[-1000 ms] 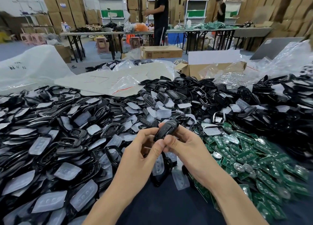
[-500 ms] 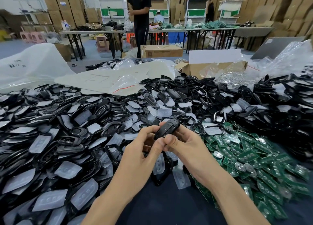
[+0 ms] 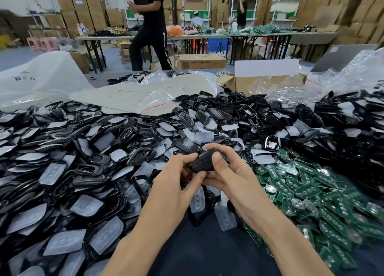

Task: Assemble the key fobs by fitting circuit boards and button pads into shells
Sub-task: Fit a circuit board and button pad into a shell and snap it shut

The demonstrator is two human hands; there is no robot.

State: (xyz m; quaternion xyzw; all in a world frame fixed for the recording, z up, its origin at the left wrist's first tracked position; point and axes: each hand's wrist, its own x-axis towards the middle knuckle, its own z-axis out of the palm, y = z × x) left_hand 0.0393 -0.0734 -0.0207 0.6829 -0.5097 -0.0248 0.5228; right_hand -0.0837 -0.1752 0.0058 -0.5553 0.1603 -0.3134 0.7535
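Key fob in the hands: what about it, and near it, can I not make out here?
Head view, all items:
1. Inside of the key fob: covered by its dark outer face, so board and pad cannot be checked.
2. Its underside: hidden by the left hand and right hand.
3. Green circuit boards at the right edge: blurred, print unreadable.
4. Writing on the white bag: too small.

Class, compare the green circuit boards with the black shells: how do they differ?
The circuit boards are green and flat; the shells are black, hollow frames. The circuit boards form a smaller pile on the right; the shells spread widely, mixed with translucent button pads. Both lie loose in heaps.
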